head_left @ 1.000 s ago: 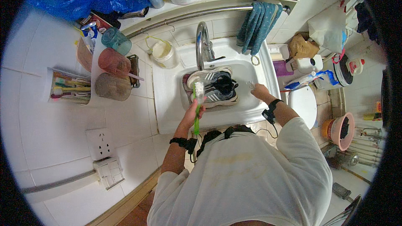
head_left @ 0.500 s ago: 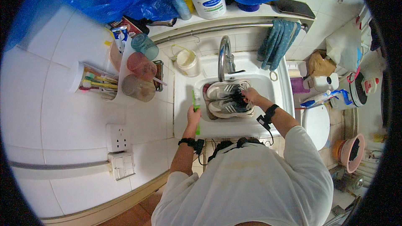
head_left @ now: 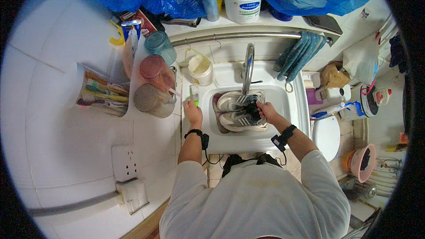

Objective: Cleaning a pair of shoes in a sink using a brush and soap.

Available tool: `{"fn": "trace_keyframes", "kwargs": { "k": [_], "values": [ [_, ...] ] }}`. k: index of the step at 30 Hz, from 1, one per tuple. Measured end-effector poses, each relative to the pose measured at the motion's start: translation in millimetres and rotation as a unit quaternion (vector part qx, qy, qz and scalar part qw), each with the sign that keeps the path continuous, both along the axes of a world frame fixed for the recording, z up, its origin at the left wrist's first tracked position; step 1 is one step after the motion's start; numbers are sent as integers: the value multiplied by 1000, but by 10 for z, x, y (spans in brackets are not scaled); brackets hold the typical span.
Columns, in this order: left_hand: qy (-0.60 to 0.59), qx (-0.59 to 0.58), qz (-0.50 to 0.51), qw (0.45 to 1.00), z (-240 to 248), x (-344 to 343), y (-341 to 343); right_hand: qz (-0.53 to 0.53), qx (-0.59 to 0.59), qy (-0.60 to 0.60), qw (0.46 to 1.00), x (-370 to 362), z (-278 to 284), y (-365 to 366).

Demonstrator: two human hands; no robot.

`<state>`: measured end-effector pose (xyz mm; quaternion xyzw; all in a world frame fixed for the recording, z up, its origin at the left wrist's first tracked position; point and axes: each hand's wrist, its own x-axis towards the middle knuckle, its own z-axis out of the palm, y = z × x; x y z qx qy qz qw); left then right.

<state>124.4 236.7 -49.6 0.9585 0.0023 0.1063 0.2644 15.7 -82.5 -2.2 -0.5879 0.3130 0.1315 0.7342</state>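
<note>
In my judgement, the work is standing partway: the pair of grey and white shoes (head_left: 237, 121) is already lying side by side in the sink (head_left: 221, 144), near the tap (head_left: 250, 64), but the brushing is not looking finished. The left hand (head_left: 193, 114) is grasping a green brush (head_left: 194, 93) firmly, and is holding it over the left rim, apart from the shoes, near the small white bucket (head_left: 200, 74). The left forearm is pointing almost straight forward. The right forearm is slanting inward, and the right hand (head_left: 268, 113) is bending its fingers at the right end of the shoes; whether these are gripping the laces, I cannot tell in such a small, grainy view.
</note>
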Motion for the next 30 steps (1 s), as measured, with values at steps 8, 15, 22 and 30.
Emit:
{"fn": "trace_keyframes", "kwargs": {
  "k": [8,15,22,30],
  "values": [
    [-57,135,14,989,-274,47,185,-85,147,-11,985,19,0,66],
    [12,19,-33,999,200,-298,-53,-107,-429,-217,870,507,21,-46],
    [0,-4,-116,993,299,-721,-179,41,-540,-138,829,695,134,-189],
    [73,-108,-41,991,81,-1089,-301,-44,-418,-147,895,375,65,186]
  ]
}}
